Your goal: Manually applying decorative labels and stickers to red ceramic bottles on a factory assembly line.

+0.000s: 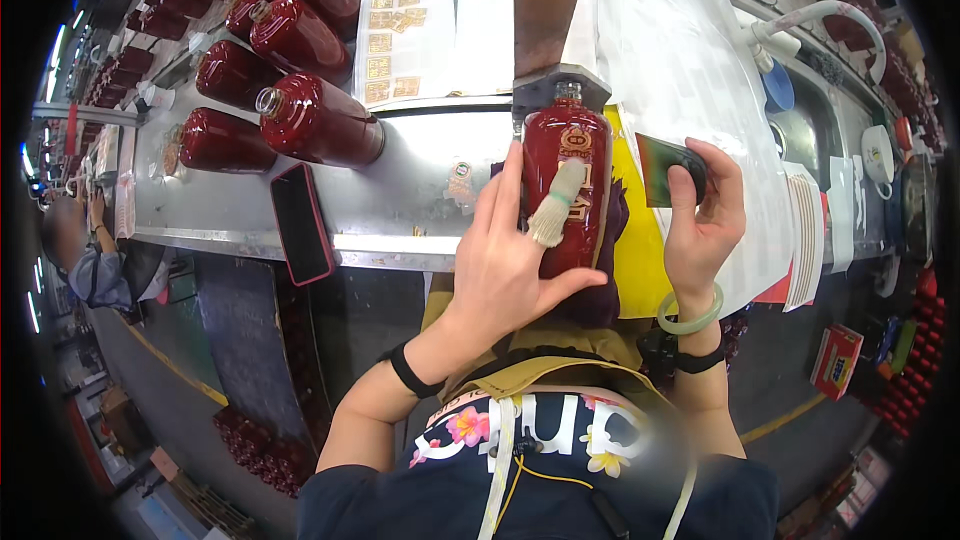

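A dark red glass bottle [546, 145] with gold lettering lies neck-away in front of me, its clear neck at a dark angular block. My left hand [490, 275] rests along the bottle's left side and lower end, with fingers and thumb spread. A whitish knitted cover [550, 217], apparently on its index finger, lies over the gold lettering. To the right of the bottle, my right hand [700, 230] is closed on a flat green scraper [656, 168] with a dark grip. The scraper is apart from the bottle. Dark purple cloth [618, 215] shows beneath the bottle.
Several red bottles [318, 118] stand at the left of the metal bench. A phone [300, 223] lies at its front edge. Beyond is a white sheet with gold pieces [380, 43]. White paper [690, 60] and yellow material [640, 260] lie right, near a faucet [830, 10]. Another person [95, 265] is far left.
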A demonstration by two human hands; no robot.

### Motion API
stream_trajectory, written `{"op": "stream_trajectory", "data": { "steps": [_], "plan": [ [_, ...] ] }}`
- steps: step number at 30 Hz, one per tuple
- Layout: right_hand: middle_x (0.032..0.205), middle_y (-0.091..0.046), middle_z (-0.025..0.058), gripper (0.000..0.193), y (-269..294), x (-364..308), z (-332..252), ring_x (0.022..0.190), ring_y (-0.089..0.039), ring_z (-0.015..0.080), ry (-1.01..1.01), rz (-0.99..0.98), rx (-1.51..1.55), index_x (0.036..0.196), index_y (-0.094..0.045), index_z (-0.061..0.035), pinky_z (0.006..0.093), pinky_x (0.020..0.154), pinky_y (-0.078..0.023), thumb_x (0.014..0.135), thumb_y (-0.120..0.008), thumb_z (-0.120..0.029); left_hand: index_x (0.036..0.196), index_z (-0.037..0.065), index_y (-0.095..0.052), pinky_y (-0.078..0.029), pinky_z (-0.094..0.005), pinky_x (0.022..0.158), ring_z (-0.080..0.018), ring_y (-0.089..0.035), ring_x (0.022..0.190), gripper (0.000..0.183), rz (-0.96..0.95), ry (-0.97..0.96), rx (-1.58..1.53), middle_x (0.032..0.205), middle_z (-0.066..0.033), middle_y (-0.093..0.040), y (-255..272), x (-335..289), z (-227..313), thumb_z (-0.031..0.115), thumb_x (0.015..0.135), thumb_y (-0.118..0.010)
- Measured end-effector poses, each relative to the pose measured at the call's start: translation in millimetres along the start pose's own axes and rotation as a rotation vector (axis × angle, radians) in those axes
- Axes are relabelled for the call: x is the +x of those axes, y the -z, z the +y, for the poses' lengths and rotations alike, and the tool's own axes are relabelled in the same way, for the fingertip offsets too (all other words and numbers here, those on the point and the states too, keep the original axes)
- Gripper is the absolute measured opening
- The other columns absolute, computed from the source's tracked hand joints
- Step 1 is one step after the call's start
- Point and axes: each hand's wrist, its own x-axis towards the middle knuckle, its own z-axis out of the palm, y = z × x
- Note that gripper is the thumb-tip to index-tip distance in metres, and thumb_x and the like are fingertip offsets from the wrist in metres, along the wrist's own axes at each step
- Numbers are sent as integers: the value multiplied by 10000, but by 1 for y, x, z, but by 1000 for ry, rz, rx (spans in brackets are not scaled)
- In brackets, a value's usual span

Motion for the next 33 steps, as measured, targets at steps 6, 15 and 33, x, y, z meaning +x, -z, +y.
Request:
{"op": "stream_trajectory", "data": {
  "steps": [6, 15, 33],
  "plan": [
    [1000, -696, 87, 228, -5, 12, -13, 902, -673, 168, 36, -56, -43, 1158, -685, 10, 279, 823, -530, 933, -710, 32, 1448, 101, -602, -554, -456, 849, -417, -611, 1008, 905, -10, 13, 72, 1354, -311, -534, -1, 32, -10, 577, 721, -855],
    [949, -703, 18, 281, -17, 22, -55, 798, -623, 202, 901, -746, -246, 1010, -764, -121, 321, 710, -524, 730, -757, -105, 1326, -41, -670, -552, -369, 705, -251, -700, 735, 584, 171, 305, -699, 930, -194, -736, -12, 16, -49, 425, 1124, -383],
    [1156, -641, 169, 320, -93, 216, 98, 1052, -669, 365, 68, -466, -571, 1141, -731, -103, 476, 913, -531, 896, -754, -307, 1386, -19, -631, -560, -313, 835, -187, -706, 1011, 436, 236, 313, -316, 1216, -166, -738, 21, 28, -61, 26, 953, -672]
  ]
}}
